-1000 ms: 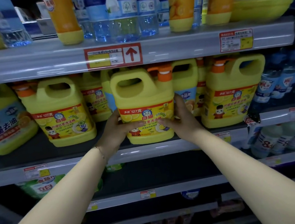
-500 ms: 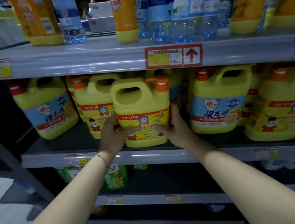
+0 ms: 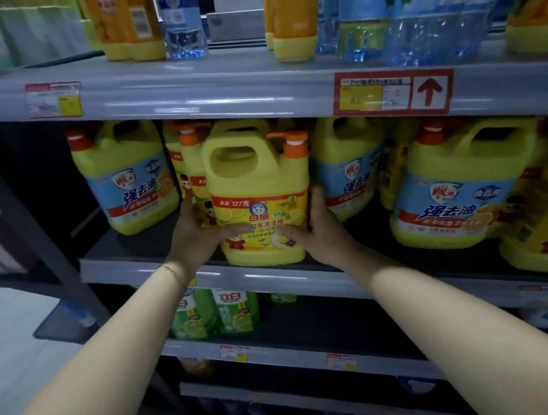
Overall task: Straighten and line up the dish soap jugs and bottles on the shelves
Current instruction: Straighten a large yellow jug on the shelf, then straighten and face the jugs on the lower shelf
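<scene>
- Two hands hold one jug (image 3: 260,205). The left hand (image 3: 200,238) grips its lower left side and the right hand (image 3: 322,235) grips its lower right side, with both thumbs laid across the front label.
- One position applies: the jug stands upright at the front edge of the middle shelf (image 3: 125,268), label forward, pump (image 3: 294,144) at the right.
- Step in hand, as judged: squaring this jug to the shelf edge.
- Method: the base should ride flat on the shelf while the person slides or twists it. Lifting looks unnecessary, and a full jug is probably heavy.
- Grip: low and even on both sides, so the jug turns about its base without tipping.
- Alignment: the front face should end parallel to the shelf edge.
- Clearance: a blue-label jug sits just beside the right hand, so a sideways push risks knocking it.
- Count, middle shelf: three blue-label jugs (image 3: 128,187) and at least three yellow-label jugs, the held one included. Any further back are hidden.
- Count, upper shelf: at least three orange bottles (image 3: 289,8). There are several clear bottles (image 3: 182,22), exact number unclear.
- Count, lower shelf: two green bottles (image 3: 192,315) are plainly seen.
</scene>
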